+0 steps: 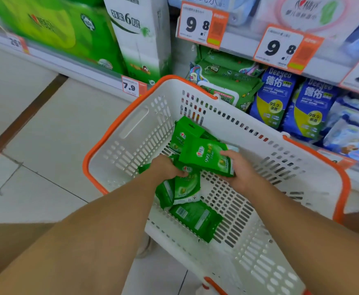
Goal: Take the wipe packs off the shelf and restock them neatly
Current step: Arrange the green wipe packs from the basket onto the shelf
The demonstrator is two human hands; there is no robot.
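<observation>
Several small green wipe packs lie in a white basket (246, 248) with an orange rim, which stands in front of the shelf. My right hand (239, 169) grips one green wipe pack (208, 157) by its right edge, face up above the pile. My left hand (167, 168) is closed on another green wipe pack (187, 184) lower in the pile. One more pack (195, 219) lies face down on the basket floor, and another (184, 133) leans on the far wall.
The shelf (323, 67) behind the basket holds green wipe packs (223, 81), blue Deeyeo packs (291, 103) and pale blue packs (353, 133), under orange price tags (202, 25). Large green and white tissue bundles (136, 37) stand to the left. Tiled floor (36, 135) lies at left.
</observation>
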